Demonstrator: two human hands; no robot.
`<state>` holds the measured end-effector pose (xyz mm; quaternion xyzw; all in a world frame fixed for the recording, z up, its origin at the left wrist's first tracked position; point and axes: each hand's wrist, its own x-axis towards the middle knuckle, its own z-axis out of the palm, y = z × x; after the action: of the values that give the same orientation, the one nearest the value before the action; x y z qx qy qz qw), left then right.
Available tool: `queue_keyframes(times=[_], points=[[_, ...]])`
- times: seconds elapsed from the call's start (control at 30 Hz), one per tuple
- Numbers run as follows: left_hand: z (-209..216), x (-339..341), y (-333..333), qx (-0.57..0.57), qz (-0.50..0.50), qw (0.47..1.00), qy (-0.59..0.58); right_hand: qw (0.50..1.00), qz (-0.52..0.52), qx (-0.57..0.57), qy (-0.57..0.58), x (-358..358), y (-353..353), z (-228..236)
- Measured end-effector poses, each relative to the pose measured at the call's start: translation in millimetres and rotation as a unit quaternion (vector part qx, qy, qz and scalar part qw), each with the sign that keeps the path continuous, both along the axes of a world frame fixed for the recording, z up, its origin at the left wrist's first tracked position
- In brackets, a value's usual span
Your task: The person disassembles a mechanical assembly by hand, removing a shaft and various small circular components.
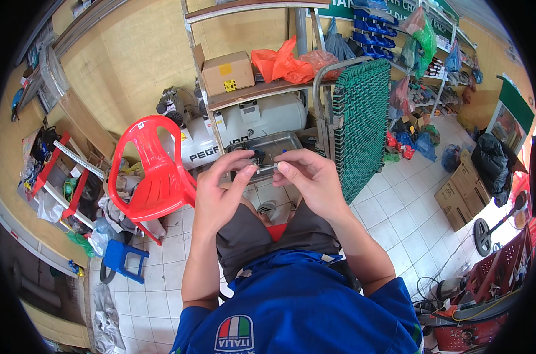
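Observation:
Both of my hands are raised over my lap, close together. Between the thumb and fingers of my left hand (pixel 225 177) is one end of a small, thin metal part (pixel 264 167). My right hand (pixel 313 178) pinches its other end, fingertips pressed together. The part looks silvery and rod-like; its exact kind is too small to make out. Just beyond my fingers a grey metal tray (pixel 285 139) holds dark small items, partly hidden by my hands.
A red plastic chair (pixel 156 192) and a blue stool (pixel 125 261) stand to the left. Behind the tray lies a white air compressor tank (pixel 274 115) under a shelf with a cardboard box (pixel 228 74). A green woven folding bed (pixel 362 118) stands upright close on the right.

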<state>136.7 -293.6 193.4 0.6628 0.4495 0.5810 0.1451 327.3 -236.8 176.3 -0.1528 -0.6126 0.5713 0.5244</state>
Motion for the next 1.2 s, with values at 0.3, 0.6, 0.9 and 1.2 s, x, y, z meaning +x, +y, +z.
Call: queue_keyframes(times=[0.3, 0.6, 0.9, 1.2], points=[[4.4, 13.0, 0.0, 0.072, -0.010, 0.997, -0.019, 1.000, 0.005, -0.002, 0.012, 0.4, 1.3, -1.2], [-1.2, -2.1, -0.1, -0.017, -0.009, 0.999, 0.026, 1.000, 0.008, -0.001, 0.022, -1.0, 0.9, -1.0], [-1.2, 0.4, 2.7, -0.021, -0.031, 0.999, -0.018, 1.000, 0.006, -0.011, 0.027, -0.4, 0.8, -0.2], [-0.5, 6.5, 5.5, 0.061, -0.027, 0.997, 0.031, 1.000, 0.005, -0.004, 0.022, 0.5, 0.7, 1.1]])
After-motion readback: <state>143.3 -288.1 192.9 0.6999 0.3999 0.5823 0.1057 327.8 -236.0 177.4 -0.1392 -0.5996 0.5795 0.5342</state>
